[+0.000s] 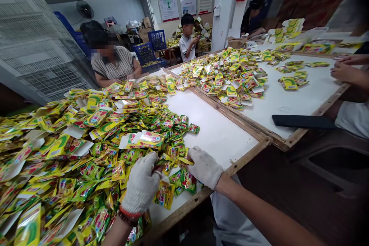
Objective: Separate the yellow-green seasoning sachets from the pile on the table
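My left hand [142, 184], in a white knitted glove, has its fingers curled at a small green-and-yellow packet [163, 160]. Opposite it, my gloved right hand [205, 167] pinches the edge of a small yellow packet [184, 160]. Below and between the hands, a yellow packet [165, 194] and a green-and-red packet [188, 180] lie near the table's front edge. Just beyond my left hand, a printed yellow carton [148, 139] with its white end flap open rests on the packets. The fingertips of my left hand are partly hidden.
A large heap of open yellow cartons [95, 102] and packets covers the left of the white table [215, 148], which has a wooden rim [248, 157]. Another carton heap [230, 73] lies beyond. A dark phone [301, 121] lies at right. Several people sit around; white crates [34, 42] stand left.
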The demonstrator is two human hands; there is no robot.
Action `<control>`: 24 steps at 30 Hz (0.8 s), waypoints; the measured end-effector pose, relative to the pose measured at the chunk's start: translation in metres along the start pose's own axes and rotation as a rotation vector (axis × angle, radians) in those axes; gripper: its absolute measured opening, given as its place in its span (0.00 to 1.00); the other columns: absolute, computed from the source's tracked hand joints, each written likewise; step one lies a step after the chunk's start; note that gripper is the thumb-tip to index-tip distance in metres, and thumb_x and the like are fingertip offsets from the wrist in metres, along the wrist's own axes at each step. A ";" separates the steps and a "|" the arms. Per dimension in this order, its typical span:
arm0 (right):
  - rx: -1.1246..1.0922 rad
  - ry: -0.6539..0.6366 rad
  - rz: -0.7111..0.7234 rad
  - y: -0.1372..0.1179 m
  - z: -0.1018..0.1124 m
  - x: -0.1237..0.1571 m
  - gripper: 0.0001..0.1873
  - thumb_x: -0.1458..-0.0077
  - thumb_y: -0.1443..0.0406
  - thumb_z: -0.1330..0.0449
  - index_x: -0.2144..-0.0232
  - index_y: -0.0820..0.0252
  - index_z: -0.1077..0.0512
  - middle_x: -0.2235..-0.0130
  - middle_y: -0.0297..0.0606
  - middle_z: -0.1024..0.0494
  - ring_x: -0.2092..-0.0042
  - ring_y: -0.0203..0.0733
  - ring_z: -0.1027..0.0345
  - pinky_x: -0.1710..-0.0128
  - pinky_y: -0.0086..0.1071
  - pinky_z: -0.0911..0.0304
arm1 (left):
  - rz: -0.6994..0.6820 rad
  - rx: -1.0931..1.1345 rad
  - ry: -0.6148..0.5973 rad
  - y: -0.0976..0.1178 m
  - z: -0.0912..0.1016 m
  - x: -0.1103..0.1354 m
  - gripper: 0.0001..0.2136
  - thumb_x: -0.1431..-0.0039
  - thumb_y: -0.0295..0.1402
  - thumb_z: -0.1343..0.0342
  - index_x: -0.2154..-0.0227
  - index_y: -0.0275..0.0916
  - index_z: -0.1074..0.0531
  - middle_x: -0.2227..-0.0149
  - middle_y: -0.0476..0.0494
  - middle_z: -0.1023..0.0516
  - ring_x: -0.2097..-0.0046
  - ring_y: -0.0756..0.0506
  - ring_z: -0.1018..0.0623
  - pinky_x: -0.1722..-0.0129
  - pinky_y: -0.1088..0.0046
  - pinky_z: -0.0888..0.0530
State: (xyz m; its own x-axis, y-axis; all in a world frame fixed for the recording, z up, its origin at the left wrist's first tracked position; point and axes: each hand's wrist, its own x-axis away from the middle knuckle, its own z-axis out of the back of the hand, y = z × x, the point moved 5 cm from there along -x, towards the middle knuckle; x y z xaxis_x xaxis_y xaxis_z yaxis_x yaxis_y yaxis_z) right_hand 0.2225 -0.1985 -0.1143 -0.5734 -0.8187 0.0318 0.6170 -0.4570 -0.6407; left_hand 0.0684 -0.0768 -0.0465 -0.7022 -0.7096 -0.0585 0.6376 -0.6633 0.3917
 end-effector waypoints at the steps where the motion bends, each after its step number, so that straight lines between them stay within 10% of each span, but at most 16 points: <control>1: -0.034 0.014 0.005 0.001 0.002 0.000 0.09 0.55 0.66 0.46 0.68 0.60 0.31 0.63 0.36 0.30 0.64 0.29 0.41 0.63 0.25 0.48 | 0.072 0.187 -0.008 -0.005 -0.002 0.004 0.14 0.50 0.41 0.50 0.62 0.39 0.33 0.60 0.46 0.27 0.58 0.54 0.31 0.56 0.79 0.33; 9: -0.551 -0.092 0.006 -0.001 0.013 0.008 0.12 0.56 0.61 0.41 0.69 0.63 0.30 0.69 0.31 0.28 0.68 0.25 0.39 0.67 0.18 0.43 | 0.445 1.048 -0.168 -0.014 -0.042 0.027 0.22 0.59 0.47 0.42 0.66 0.39 0.40 0.71 0.56 0.38 0.72 0.61 0.34 0.72 0.80 0.26; 24: -0.701 -0.091 -0.180 -0.037 -0.010 0.033 0.13 0.50 0.56 0.48 0.71 0.60 0.40 0.78 0.27 0.37 0.82 0.24 0.44 0.83 0.19 0.47 | 0.541 1.709 0.113 0.021 -0.072 0.052 0.17 0.57 0.38 0.40 0.68 0.39 0.42 0.70 0.55 0.30 0.70 0.61 0.28 0.68 0.86 0.28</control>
State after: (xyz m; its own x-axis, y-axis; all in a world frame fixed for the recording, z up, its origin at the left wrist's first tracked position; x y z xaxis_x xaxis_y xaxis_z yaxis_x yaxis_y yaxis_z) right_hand 0.1752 -0.2051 -0.0969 -0.5679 -0.7912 0.2271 0.0099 -0.2825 -0.9592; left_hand 0.0679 -0.1450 -0.1079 -0.4788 -0.8018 0.3576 -0.2860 0.5275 0.8000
